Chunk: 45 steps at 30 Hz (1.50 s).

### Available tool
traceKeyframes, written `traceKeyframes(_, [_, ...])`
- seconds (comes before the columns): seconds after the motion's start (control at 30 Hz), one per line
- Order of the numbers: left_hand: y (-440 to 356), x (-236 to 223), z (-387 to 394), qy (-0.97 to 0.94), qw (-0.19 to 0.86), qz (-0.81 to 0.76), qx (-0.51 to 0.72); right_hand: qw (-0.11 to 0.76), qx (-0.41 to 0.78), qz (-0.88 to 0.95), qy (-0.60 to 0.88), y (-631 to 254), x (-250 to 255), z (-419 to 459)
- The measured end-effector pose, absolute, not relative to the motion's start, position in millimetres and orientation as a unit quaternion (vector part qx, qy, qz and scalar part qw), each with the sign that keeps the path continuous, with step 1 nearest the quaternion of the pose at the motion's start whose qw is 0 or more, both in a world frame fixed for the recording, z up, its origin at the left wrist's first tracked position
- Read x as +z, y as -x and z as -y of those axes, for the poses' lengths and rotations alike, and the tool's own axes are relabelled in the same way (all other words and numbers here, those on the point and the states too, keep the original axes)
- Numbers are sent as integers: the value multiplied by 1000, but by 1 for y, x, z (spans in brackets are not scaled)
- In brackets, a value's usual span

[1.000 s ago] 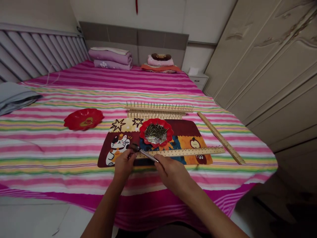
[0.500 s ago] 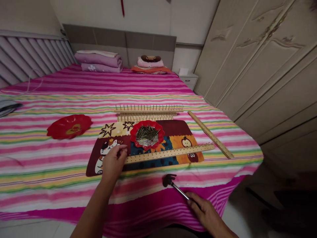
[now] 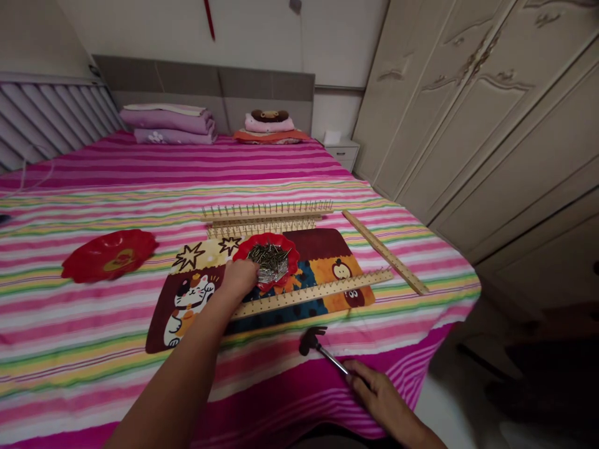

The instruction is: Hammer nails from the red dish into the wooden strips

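My right hand (image 3: 377, 394) grips the handle of a claw hammer (image 3: 333, 360), its dark head over the bed's front part. My left hand (image 3: 241, 279) is at the left rim of a red scalloped bowl (image 3: 294, 267) of loose nails (image 3: 269, 254). Its fingers look curled together at the nails; their tips and anything in them are hidden. A wooden strip (image 3: 309, 293) with a row of nails standing in it lies across a patterned mat (image 3: 156, 321), its left end behind my left forearm.
Behind the bowl lie more wooden strips (image 3: 266, 216) bristling with upright nails. A strip without visible upright nails (image 3: 386, 252) lies slanted at the right. A red dish (image 3: 88, 260) sits at the left on the striped bedspread (image 3: 65, 337). Folded bedding (image 3: 168, 121) is by the headboard.
My left hand has moved from the strip's left end up and right to the bowl of nails. My right hand still holds the hammer low. The view has shifted slightly.
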<state>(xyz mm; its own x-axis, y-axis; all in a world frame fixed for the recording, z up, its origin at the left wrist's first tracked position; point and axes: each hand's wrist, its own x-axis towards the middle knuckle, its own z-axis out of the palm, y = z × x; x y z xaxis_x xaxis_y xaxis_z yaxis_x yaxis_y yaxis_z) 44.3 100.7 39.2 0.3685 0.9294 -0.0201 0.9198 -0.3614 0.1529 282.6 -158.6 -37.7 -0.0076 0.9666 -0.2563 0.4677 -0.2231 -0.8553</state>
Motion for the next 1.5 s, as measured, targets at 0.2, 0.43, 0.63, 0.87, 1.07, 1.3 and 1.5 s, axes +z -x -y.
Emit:
traceKeyframes(0.2, [-32, 41, -101, -841, 102, -527, 76, 289, 447, 548, 646, -282, -38, 158])
traceKeyframes(0.43, [-5, 57, -82, -691, 349, -550, 313, 273, 421, 560, 660, -281, -43, 158])
traceKeyframes(0.63, [33, 51, -42, -491, 475, -561, 467, 268, 395, 566, 672, -281, -45, 159])
traceKeyframes(0.87, [49, 4, -13, -474, 446, -603, 462, 247, 398, 560, 683, -279, -46, 159])
traceKeyframes(1.07, [41, 1, -11, -462, 424, -620, 472, 257, 394, 558, 684, -277, -45, 160])
traceKeyframes(1.3, [43, -1, -10, -460, 422, -615, 482, 249, 387, 565, 685, -278, -44, 160])
traceKeyframes(1.5, [45, -6, -11, -491, 384, -632, 459, 249, 386, 571, 681, -279, -47, 159])
